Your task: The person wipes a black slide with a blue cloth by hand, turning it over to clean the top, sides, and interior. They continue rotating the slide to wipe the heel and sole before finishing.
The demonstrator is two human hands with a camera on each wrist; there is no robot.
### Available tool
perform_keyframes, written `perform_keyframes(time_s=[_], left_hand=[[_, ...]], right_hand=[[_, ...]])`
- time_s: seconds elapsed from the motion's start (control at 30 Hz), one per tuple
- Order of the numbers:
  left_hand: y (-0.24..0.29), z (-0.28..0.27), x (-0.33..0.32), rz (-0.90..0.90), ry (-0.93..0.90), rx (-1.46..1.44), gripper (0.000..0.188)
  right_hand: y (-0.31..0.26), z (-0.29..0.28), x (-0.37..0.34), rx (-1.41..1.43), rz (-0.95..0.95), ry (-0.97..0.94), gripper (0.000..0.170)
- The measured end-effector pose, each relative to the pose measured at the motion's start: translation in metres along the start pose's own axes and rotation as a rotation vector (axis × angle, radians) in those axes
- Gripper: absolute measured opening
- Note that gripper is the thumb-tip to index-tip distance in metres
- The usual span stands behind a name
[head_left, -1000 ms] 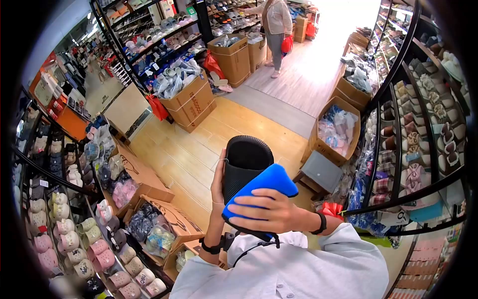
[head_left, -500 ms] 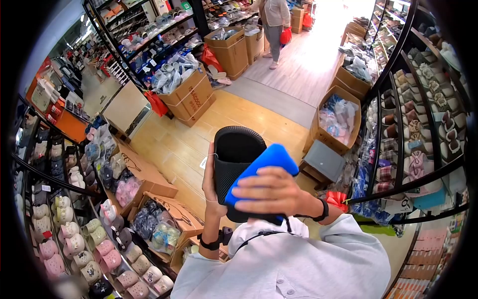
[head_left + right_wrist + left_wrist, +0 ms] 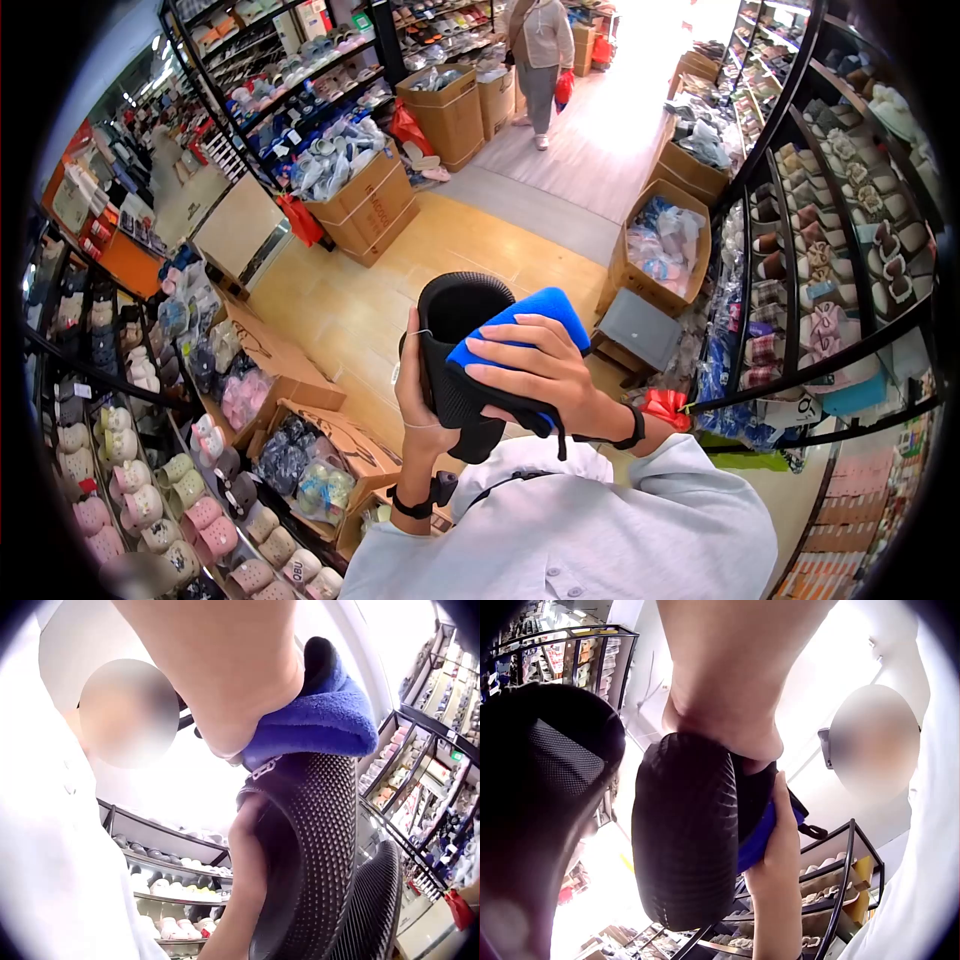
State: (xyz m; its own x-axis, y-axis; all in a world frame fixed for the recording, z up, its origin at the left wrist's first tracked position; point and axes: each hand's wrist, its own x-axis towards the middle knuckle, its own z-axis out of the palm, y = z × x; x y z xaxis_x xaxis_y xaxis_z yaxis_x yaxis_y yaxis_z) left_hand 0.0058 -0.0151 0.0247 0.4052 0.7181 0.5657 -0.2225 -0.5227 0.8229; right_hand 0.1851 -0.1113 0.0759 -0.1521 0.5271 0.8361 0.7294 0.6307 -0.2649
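Note:
Black ribbed slippers (image 3: 458, 345) are held up in front of the chest by my left hand (image 3: 418, 395), its fingers along their left side. In the right wrist view, the left hand (image 3: 246, 862) has its thumb in the opening of one slipper (image 3: 322, 840), with another ribbed part behind it. My right hand (image 3: 540, 368) grips a plush blue cloth (image 3: 562, 308) with black backing and a black cord, and lays it against the slipper's right side. In the left wrist view, the cloth (image 3: 759, 836) touches the slipper (image 3: 686, 832); the palm side is hidden.
Boxes of bagged footwear stand at left (image 3: 290, 375), back left (image 3: 368, 210) and right (image 3: 622, 270), beside a grey-topped stool (image 3: 640, 328). Shoe racks (image 3: 850, 250) line both sides. A person (image 3: 540, 60) with a red bag stands at the back on the walkway.
Both hands and the slippers have shifted left, and the slippers' opening is tilted differently. The right hand with the cloth has moved slightly left over the slipper. The person behind has turned.

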Motion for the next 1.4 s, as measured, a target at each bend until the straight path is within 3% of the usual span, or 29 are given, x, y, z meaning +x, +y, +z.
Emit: perform_keyframes(time_s=[0.13,0.17,0.23,0.3,0.33,0.37,0.43,0.5,0.53,0.57,0.63,0.7,0.73,0.77,0.83,0.9,0.93,0.97,1.03,1.1,1.13,1.17,1.23,1.3,1.37,1.4], left_hand=[[-0.001,-0.005,0.008,0.055,-0.084,0.090,0.103],[-0.022,0.001,0.003,-0.313,0.085,-0.104,0.100],[-0.021,0.005,0.008,-0.466,0.193,-0.300,0.099],[-0.016,-0.001,0.005,-0.156,0.004,-0.005,0.107],[-0.005,-0.007,0.010,0.133,-0.088,0.186,0.120],[-0.006,-0.005,0.007,0.052,-0.084,0.148,0.130],[-0.007,-0.001,0.006,-0.015,-0.080,0.097,0.131],[-0.002,-0.003,0.012,0.098,-0.136,0.111,0.129],[-0.006,0.001,0.010,0.007,-0.120,0.124,0.122],[-0.005,0.011,0.009,-0.404,0.051,-0.048,0.114],[-0.011,0.010,0.005,-0.330,-0.008,-0.024,0.115],[-0.014,0.003,0.000,-0.178,-0.090,0.035,0.116],[-0.014,-0.003,0.003,0.078,-0.184,0.053,0.132],[-0.011,-0.002,0.001,0.040,-0.167,0.124,0.148],[0.004,0.011,0.005,-0.099,-0.106,0.063,0.149],[-0.005,0.005,0.008,0.015,-0.210,0.072,0.129],[-0.016,0.012,0.004,-0.254,-0.095,0.036,0.111],[-0.024,0.018,0.002,-0.415,0.023,-0.179,0.103],[-0.017,0.022,0.003,-0.506,0.109,-0.288,0.113],[-0.008,0.008,0.003,0.048,-0.196,0.050,0.124],[-0.009,0.008,0.000,0.084,-0.162,0.082,0.131],[-0.007,0.016,-0.004,-0.104,-0.083,-0.009,0.127],[-0.008,0.015,0.000,0.002,-0.146,-0.006,0.125],[-0.008,0.012,0.002,-0.001,-0.162,0.042,0.115],[-0.018,0.024,-0.001,-0.451,0.073,-0.284,0.107],[-0.014,0.023,-0.002,-0.425,0.034,-0.246,0.104]], right_hand=[[-0.016,0.016,-0.013,-0.014,-0.066,0.006,0.037],[-0.017,0.015,-0.017,-0.004,-0.135,-0.061,0.033],[-0.017,0.016,-0.015,-0.042,-0.219,-0.105,0.034],[-0.009,0.009,-0.010,0.055,-0.085,-0.050,0.041],[-0.002,0.005,-0.007,0.030,-0.021,-0.014,0.043],[0.002,0.001,-0.007,0.003,0.045,0.022,0.045],[-0.003,0.005,-0.009,-0.047,0.108,0.081,0.045],[-0.014,0.010,-0.015,-0.093,0.019,0.075,0.039],[-0.016,0.016,-0.021,-0.136,-0.057,0.054,0.035],[-0.019,0.019,-0.025,-0.101,-0.106,0.023,0.034],[-0.022,0.019,-0.024,-0.096,-0.157,-0.028,0.033],[-0.011,0.010,-0.021,0.007,-0.058,-0.031,0.032],[-0.008,0.005,-0.019,-0.010,0.019,0.025,0.032],[-0.008,0.002,-0.016,-0.028,0.094,0.082,0.033],[-0.011,0.004,-0.018,-0.086,0.141,0.114,0.033],[-0.018,0.013,-0.026,-0.200,0.002,0.079,0.032],[-0.020,0.019,-0.031,-0.188,-0.089,0.056,0.033],[-0.025,0.021,-0.036,-0.164,-0.110,0.003,0.032],[-0.021,0.017,-0.034,-0.162,-0.119,-0.003,0.033],[-0.012,0.009,-0.030,-0.127,-0.029,0.051,0.034],[-0.007,0.005,-0.027,-0.089,0.057,0.105,0.038],[-0.005,0.003,-0.026,-0.047,0.140,0.157,0.042],[-0.008,0.005,-0.031,-0.125,0.115,0.147,0.043],[-0.018,0.012,-0.038,-0.133,0.008,0.118,0.030],[-0.021,0.013,-0.042,-0.195,-0.119,0.051,0.027],[-0.019,0.009,-0.040,-0.216,-0.145,0.034,0.027]])
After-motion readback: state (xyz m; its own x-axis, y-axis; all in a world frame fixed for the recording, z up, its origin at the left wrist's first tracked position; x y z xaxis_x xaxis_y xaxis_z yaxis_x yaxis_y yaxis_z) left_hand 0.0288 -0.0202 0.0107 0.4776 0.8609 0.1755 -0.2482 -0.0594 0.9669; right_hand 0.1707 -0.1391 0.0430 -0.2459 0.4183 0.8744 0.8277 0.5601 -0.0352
